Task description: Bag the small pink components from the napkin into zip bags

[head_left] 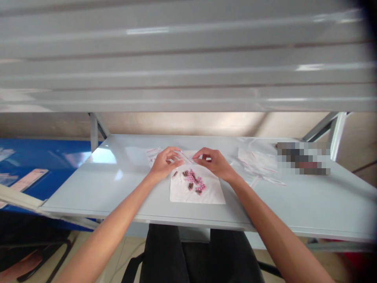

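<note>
- L grip [165,163] closed on clear zip bag [185,156], bag's long axis running left-right
- R grip [213,163] curled at bag's right end, hold unclear
- pink pills [193,179] on white sheet [182,192], just near of both

pixelated object [303,158] at right, blurred grey shelf [176,59] overhead

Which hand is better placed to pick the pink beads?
Likely the right hand: it is closer above the small round pink beads on the white paper sheet; the left hand sits further aside.
</note>
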Tool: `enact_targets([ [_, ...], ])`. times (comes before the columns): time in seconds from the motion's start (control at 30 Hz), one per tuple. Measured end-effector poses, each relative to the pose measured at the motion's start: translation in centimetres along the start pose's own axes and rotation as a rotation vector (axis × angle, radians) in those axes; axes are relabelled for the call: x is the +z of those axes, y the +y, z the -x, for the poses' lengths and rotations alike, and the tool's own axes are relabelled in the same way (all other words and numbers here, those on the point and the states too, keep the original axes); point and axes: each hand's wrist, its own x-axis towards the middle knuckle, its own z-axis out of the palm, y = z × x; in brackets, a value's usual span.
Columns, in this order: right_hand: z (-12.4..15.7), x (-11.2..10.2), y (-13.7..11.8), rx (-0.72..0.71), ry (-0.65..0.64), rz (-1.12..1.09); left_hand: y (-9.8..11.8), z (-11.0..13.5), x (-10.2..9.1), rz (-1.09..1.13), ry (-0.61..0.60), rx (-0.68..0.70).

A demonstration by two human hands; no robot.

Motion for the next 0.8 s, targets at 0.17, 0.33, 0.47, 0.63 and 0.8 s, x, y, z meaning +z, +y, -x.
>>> enact_targets([
  [0.17, -0.3, 1.5, -0.8, -0.019, 0.002, -0.109, 0.4, 0.3, 0.5, -0.02, -0.133, 0.03],
  [0.33, -0.1, 1.5, -0.8, -0.04, -0.056, -0.14, -0.1, 0.4, 0.7, -0.036, -0.167, 0.066],
  [0.47, -0.2, 0.6, -0.3, -0.032, 0.011, -0.116, -0.2, 0.3, 0.6, 0.004, -0.122, 0.013],
  [0.63, -0.1, -0.2, 0.7, 0.035, -0.074, 0.085, -0.3, 0.1, 0.7, 0.043, -0.018, -0.043],
  [0.8, 0.2, 0.5, 0.4, -0.009, -0.28, 0.144, -0.4, 0.0, 0.8, 0.085, 0.0, -0.073],
])
